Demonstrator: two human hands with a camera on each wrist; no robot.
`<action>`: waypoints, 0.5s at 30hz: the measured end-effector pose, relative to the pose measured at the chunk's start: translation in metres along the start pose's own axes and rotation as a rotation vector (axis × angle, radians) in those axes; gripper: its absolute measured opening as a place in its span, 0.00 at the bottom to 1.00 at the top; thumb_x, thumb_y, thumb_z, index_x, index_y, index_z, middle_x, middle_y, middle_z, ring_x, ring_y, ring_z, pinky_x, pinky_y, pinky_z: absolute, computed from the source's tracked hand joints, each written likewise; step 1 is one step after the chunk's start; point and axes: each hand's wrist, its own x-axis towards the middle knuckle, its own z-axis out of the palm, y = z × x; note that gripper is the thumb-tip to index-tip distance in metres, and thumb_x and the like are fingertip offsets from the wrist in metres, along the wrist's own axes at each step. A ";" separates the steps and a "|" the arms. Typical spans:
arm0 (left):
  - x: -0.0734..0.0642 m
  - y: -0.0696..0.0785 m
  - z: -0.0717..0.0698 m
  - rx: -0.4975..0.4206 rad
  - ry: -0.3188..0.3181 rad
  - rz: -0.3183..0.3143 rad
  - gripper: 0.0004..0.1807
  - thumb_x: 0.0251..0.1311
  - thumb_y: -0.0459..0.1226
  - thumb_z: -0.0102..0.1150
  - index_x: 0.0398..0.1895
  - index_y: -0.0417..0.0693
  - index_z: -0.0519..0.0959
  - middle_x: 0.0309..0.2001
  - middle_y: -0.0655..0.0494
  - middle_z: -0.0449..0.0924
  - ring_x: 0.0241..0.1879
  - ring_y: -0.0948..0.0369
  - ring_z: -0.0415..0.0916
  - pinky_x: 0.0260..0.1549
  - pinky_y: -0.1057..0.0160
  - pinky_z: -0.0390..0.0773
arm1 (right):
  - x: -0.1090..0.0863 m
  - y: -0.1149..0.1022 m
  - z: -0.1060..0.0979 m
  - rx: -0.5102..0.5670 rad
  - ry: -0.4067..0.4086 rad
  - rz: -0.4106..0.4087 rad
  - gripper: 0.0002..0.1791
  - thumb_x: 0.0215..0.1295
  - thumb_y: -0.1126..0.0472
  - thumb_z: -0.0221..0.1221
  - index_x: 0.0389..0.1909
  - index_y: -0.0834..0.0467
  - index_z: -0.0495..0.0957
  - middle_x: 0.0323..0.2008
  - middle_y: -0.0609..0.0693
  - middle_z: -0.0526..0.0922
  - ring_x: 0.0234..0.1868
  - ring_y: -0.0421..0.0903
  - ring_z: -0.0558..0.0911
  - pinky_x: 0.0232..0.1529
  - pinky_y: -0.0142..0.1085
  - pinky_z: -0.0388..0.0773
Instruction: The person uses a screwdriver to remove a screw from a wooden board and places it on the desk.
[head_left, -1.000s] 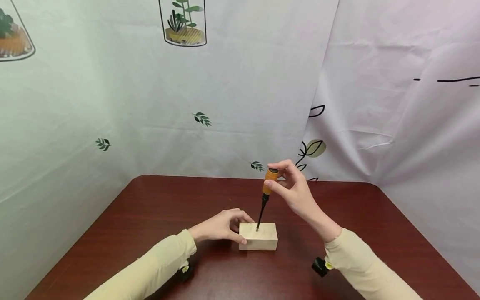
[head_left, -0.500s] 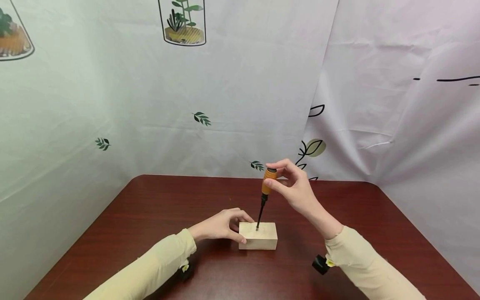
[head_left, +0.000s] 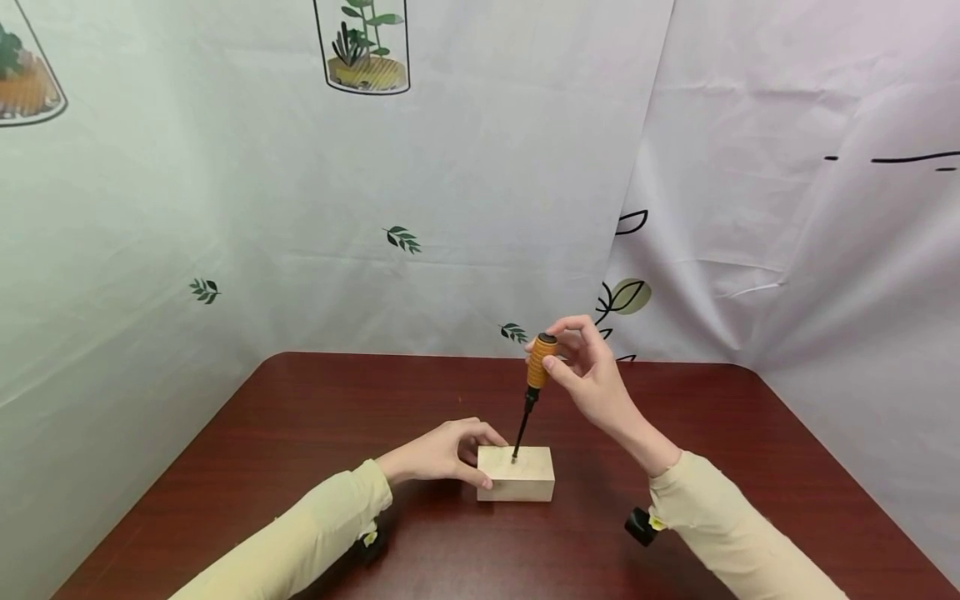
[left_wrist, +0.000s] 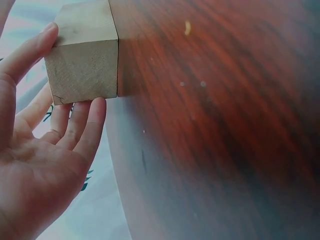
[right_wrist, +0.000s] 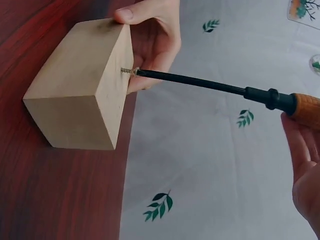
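Note:
A pale wooden block (head_left: 532,467) lies on the table. My left hand (head_left: 442,450) holds its left end, thumb (left_wrist: 44,42) on one side and fingers (left_wrist: 90,125) on the opposite side. A screw (right_wrist: 126,70) stands partway out of the block's top face, seen in the right wrist view. The tip of a screwdriver (head_left: 539,362) with an orange handle and black shaft meets the screw head. The screwdriver leans slightly to the right. My right hand (head_left: 592,375) holds its handle near the top, thumb at the right side and fingertips behind.
The dark reddish-brown table (head_left: 360,392) extends around the block. Behind it hangs a pale curtain (head_left: 465,167) with printed leaves and jars. A black device (head_left: 640,527) sits at the right wrist, low over the table.
My right thumb has slid from the handle's front to its right side, and fingertips now show at the left. The handle tilts slightly more to the right. Left hand and block stay put.

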 end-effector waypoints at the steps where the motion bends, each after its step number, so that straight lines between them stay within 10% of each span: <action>1: 0.000 0.000 0.000 -0.003 0.001 0.001 0.26 0.50 0.40 0.76 0.55 0.56 0.80 0.48 0.58 0.77 0.45 0.70 0.78 0.45 0.70 0.82 | 0.000 0.001 0.001 -0.007 0.004 0.005 0.18 0.68 0.73 0.55 0.55 0.67 0.61 0.49 0.62 0.81 0.49 0.41 0.85 0.48 0.33 0.84; 15: 0.000 -0.003 -0.001 0.009 -0.006 -0.001 0.26 0.51 0.41 0.75 0.55 0.58 0.79 0.48 0.59 0.77 0.45 0.70 0.78 0.45 0.71 0.81 | 0.002 -0.012 0.006 -0.105 0.093 0.089 0.23 0.56 0.75 0.66 0.49 0.66 0.66 0.37 0.50 0.76 0.36 0.38 0.81 0.39 0.30 0.85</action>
